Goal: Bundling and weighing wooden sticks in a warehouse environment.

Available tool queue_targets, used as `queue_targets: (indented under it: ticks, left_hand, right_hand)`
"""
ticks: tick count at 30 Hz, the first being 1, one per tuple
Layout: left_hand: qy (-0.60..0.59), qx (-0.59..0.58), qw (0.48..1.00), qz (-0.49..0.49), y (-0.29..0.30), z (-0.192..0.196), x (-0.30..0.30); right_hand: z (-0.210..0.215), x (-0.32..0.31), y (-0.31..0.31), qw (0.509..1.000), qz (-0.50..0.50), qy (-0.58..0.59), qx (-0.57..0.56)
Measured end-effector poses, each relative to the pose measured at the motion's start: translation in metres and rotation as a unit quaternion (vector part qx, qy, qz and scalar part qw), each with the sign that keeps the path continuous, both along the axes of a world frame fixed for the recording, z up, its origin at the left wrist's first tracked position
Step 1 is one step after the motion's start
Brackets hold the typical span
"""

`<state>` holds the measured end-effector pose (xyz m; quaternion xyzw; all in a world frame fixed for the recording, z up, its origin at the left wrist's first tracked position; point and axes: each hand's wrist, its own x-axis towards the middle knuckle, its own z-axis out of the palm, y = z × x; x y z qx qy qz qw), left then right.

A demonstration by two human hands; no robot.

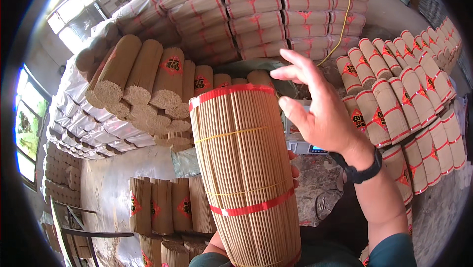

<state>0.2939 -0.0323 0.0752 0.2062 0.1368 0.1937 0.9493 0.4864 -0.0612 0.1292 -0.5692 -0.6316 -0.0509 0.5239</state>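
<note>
A large round bundle of thin tan incense sticks (pixel 246 163) stands tilted in front of me. Red tape circles its top rim and lower part, and two thin yellow bands go round it between them. My left hand (pixel 294 171) supports it from behind; only fingertips show at the bundle's right side, and the rest is hidden. Beside the top right of the bundle, my right hand (pixel 315 104) is raised with fingers apart, holding nothing. A black band (pixel 362 168) is on its wrist.
Similar bundles (pixel 148 75) are piled at the left, with others (pixel 172 205) below. Red-banded bundles (pixel 394 94) are stacked at the right. Plastic-wrapped stacks (pixel 256 16) stand at the back, where a yellow cord (pixel 347 13) hangs. A device with a lit display (pixel 316 149) is partly hidden. A dark metal frame (pixel 91 232) stands lower left.
</note>
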Motion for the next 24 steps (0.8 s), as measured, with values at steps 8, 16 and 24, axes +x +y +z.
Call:
queue_targets:
  ticks: [8,16,24]
  left_hand:
    - [-0.074,-0.042,0.995,-0.053,0.014,-0.009,-0.003]
    - [-0.026,-0.052,0.997,-0.056,0.012,-0.004,-0.007]
    - [-0.039,-0.046,0.996,-0.061,0.006,-0.002,-0.008]
  right_hand:
    - [0.019,-0.006,0.035,0.974,0.176,0.121,-0.073]
    - [0.022,-0.018,0.027,0.989,0.128,0.068,-0.024]
    - [0.009,-0.018,0.013,0.996,0.062,-0.004,0.059]
